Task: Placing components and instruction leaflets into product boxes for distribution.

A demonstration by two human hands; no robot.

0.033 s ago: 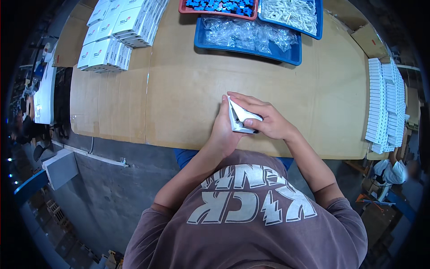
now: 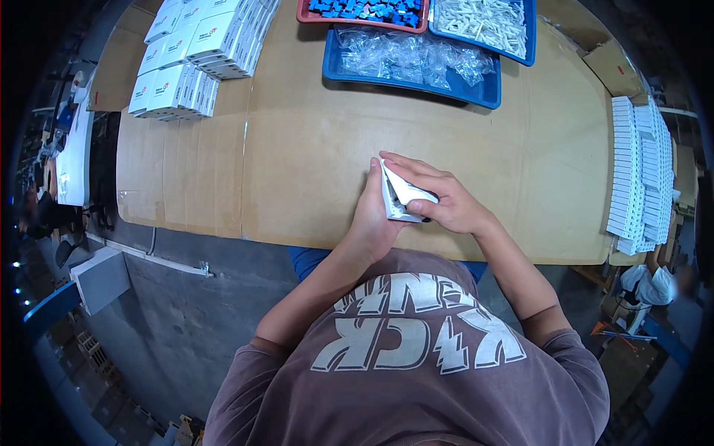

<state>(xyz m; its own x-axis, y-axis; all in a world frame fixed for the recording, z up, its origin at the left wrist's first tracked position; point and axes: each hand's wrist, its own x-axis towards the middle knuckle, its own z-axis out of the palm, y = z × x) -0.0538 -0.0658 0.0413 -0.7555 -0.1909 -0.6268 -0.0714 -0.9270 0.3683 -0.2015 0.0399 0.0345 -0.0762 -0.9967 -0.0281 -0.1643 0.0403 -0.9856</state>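
Near the front edge of the cardboard-covered table (image 2: 312, 149), I hold a small white box (image 2: 404, 192) between both hands. Its top panel stands at a slant, leaving a narrow dark gap below it; what lies inside is too small to make out. My left hand (image 2: 370, 221) is wrapped round the box's left side and underside, with the thumb along the edge. Across the slanted panel lie the fingers of my right hand (image 2: 450, 202), its thumb pressing at the near corner.
At the far left white boxes (image 2: 167, 89) are stacked. A red tray (image 2: 364, 24) holds blue pieces, one blue tray (image 2: 416, 89) clear plastic bags, another blue tray (image 2: 531, 33) white pieces. White boxes (image 2: 632, 178) line the right edge. Another person (image 2: 651, 286) is at the far right.
Both hands and the box have shifted very slightly to the right. The grip looks the same.
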